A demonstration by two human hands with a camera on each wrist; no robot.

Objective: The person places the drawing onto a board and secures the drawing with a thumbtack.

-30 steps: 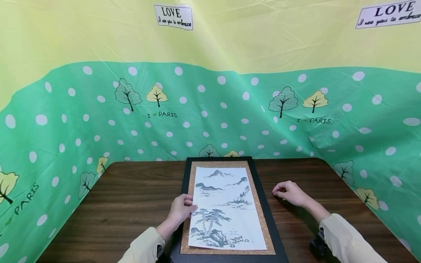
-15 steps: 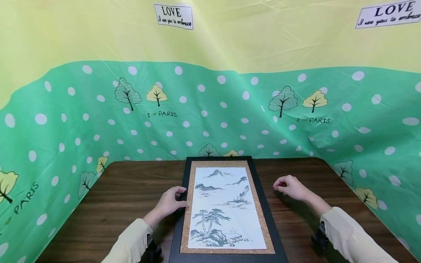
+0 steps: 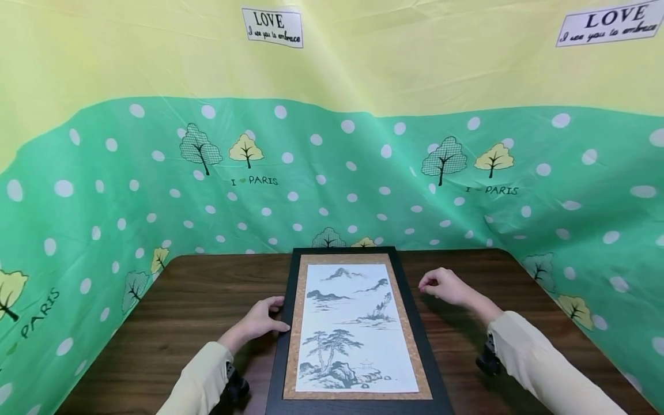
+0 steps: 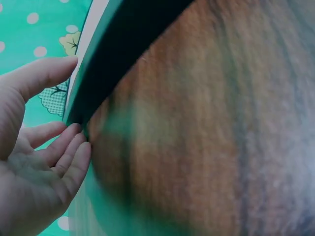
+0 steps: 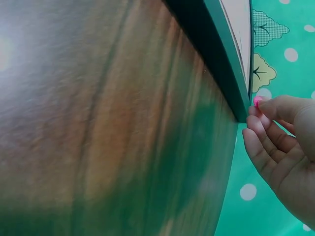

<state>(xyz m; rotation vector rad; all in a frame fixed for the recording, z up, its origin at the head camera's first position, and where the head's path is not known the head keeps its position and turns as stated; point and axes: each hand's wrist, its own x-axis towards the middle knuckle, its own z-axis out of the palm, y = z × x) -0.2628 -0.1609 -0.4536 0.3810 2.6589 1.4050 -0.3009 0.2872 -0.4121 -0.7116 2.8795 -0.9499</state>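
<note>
In my head view, the brown wood-grain bench (image 3: 207,311) carries a black-framed panel (image 3: 416,323), lying directly on it lengthwise from 6 to 12 o'clock.

One table (image 3: 218,288) bears one black frame (image 3: 358,407), reaching the middle of the far edge, with one tan mat (image 3: 412,346) and one printed sheet (image 3: 355,320). Two hands show: one left hand (image 3: 256,320) toward the table's left edge, one right hand (image 3: 447,287) toward its right edge — one small pink thing (image 5: 258,101) pinched there. Two sleeves (image 3: 194,377), two black wrist devices (image 3: 487,359). Beyond the far edge — one curtain (image 3: 332,75), two LOVE labels (image 3: 272,27).
</note>
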